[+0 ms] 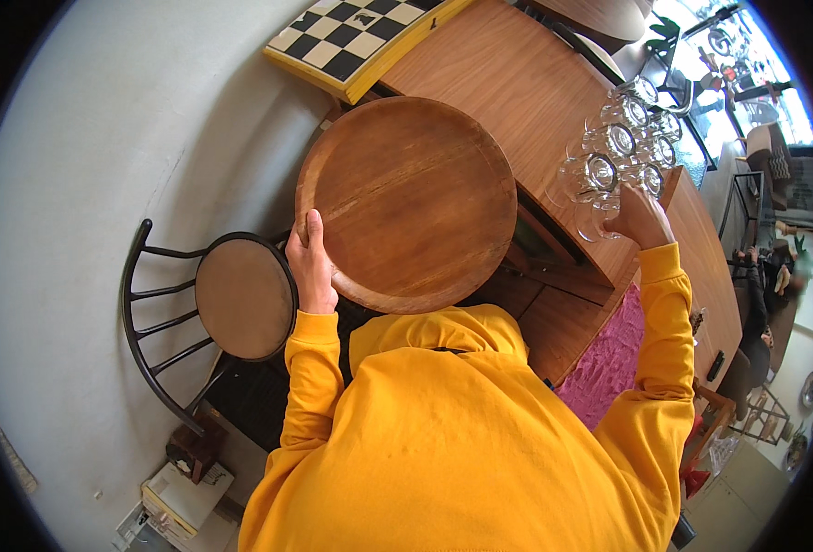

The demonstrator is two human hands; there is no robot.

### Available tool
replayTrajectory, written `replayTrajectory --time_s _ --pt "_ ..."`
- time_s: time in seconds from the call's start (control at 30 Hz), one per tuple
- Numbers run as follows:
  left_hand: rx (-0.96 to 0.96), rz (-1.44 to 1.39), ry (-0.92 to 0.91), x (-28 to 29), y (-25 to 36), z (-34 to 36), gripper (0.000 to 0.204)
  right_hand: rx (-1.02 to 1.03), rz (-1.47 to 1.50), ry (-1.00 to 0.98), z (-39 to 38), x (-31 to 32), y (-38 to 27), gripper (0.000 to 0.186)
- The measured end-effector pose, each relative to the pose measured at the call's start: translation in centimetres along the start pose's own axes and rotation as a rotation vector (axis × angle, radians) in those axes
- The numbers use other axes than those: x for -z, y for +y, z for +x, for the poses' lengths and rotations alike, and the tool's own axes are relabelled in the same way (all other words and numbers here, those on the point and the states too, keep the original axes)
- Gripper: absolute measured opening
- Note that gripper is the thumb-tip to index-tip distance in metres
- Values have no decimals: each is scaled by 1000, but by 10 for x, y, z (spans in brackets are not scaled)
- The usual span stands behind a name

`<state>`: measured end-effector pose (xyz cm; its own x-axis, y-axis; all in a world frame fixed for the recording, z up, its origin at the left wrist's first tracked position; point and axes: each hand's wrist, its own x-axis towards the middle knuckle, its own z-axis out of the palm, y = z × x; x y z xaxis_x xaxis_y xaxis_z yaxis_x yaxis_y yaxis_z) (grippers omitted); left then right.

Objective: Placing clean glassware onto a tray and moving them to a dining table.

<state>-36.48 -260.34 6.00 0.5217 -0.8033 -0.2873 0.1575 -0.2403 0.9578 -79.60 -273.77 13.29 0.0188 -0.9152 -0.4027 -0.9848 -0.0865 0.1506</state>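
My left hand (pixel 312 262) holds a round wooden tray (pixel 406 202) by its left rim, thumb on top and the other fingers hidden beneath. The tray's bare brown surface faces up, over the near edge of a wooden table (pixel 489 64). At the table's right end, several clear glasses (pixel 620 138) stand clustered. My right hand (pixel 639 218) has its fingers curled round a glass at the near side of the cluster, to the right of the tray.
A yellow-edged checkerboard (pixel 356 37) lies at the back left. A black metal chair (pixel 245 294) with a tan seat stands left, by the pale wall. A pink cloth (pixel 599 359) is below at right. A person in dark clothes (pixel 754 304) is at far right, near other furniture.
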Motion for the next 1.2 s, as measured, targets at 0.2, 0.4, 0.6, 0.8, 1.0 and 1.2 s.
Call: replayTrajectory --time_s 0.2,0.4,0.6,0.8,1.0,1.2 --pt "-77 -78 65 21 2 -2 49 177 169 261 -10 -20 28 67" --pt "-81 -94 143 66 -3 -6 46 137 414 384 -90 86 -32 47" --pt "1 -187 239 143 1 -27 42 507 777 347 -57 48 -213 35" --pt "10 -231 346 235 3 -60 36 718 1260 -56 -73 10 -372 39" --pt "-25 -282 495 274 -4 -92 40 826 1412 -149 -102 -5 -452 38" --pt "-62 -316 582 269 -6 -107 45 911 1363 -256 -78 -26 -468 41"
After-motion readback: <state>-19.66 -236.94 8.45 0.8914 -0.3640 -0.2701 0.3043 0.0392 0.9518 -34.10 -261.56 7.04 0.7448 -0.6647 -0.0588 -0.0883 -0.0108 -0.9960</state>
